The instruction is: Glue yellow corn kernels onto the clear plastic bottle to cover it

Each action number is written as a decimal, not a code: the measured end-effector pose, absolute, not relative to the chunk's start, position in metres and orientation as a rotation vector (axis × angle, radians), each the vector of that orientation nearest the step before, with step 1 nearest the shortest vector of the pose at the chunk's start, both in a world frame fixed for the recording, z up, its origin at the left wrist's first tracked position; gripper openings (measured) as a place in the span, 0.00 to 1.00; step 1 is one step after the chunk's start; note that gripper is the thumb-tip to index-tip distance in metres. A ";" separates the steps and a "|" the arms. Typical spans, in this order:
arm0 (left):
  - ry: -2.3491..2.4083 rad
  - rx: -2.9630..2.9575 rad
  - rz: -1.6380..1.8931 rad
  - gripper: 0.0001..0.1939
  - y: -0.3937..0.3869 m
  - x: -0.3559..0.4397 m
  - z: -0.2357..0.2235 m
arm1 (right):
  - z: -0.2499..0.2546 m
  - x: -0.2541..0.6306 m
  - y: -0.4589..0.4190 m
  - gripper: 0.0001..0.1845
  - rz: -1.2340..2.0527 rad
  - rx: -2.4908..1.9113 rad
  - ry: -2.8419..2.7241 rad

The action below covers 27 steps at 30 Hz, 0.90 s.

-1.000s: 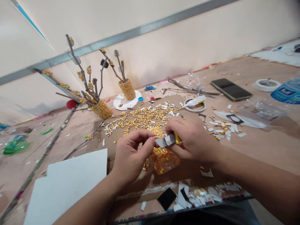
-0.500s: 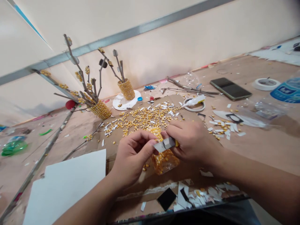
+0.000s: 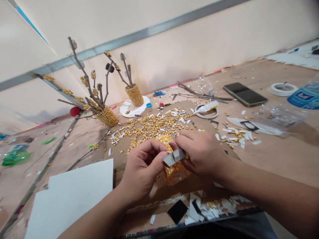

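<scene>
My right hand point(image 3: 203, 151) is closed around a utility knife point(image 3: 173, 157); its flat grey blade points left, and a bit of yellow shows by the fingers. My left hand point(image 3: 142, 164) is closed in a pinch, its thumb at the blade's tip; whatever lies between those fingers is too small to make out. Below both hands is a clear plastic container point(image 3: 175, 176) covered with yellow corn kernels, partly hidden by the hands and blade. Loose corn kernels point(image 3: 154, 124) and white paper scraps lie beyond it on brown cardboard point(image 3: 196, 124).
Two kernel-covered pots point(image 3: 107, 117) point(image 3: 135, 95) hold branches at the back left. White board point(image 3: 74, 189) lies front left. To the right are a glue bottle point(image 3: 206, 107), tape roll point(image 3: 283, 89), phone point(image 3: 245, 93) and blue-labelled bottle point(image 3: 305, 96). Paper scraps point(image 3: 224, 207) line the near edge.
The knife blade has dipped slightly and its angle has changed a little. Both hands stay closed in nearly the same place over the container.
</scene>
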<state>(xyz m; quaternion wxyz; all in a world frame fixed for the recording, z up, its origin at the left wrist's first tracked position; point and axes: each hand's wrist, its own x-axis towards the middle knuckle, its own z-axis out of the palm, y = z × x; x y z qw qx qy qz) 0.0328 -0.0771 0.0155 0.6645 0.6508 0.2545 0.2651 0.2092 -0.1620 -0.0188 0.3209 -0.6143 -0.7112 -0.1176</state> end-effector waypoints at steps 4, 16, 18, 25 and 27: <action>0.576 1.448 0.602 0.17 -0.078 0.034 0.015 | -0.018 0.210 -0.162 0.21 -0.290 -1.618 -1.881; 0.578 1.454 0.589 0.16 -0.078 0.033 0.017 | -0.019 0.209 -0.162 0.20 -0.263 -1.609 -1.884; 0.578 1.465 0.591 0.16 -0.079 0.034 0.017 | -0.020 0.209 -0.161 0.19 -0.246 -1.607 -1.888; 0.559 1.517 0.588 0.14 -0.078 0.032 0.015 | -0.019 0.208 -0.163 0.13 -0.197 -1.555 -1.954; 0.537 1.522 0.574 0.14 -0.077 0.030 0.014 | -0.018 0.205 -0.165 0.12 -0.220 -1.534 -1.967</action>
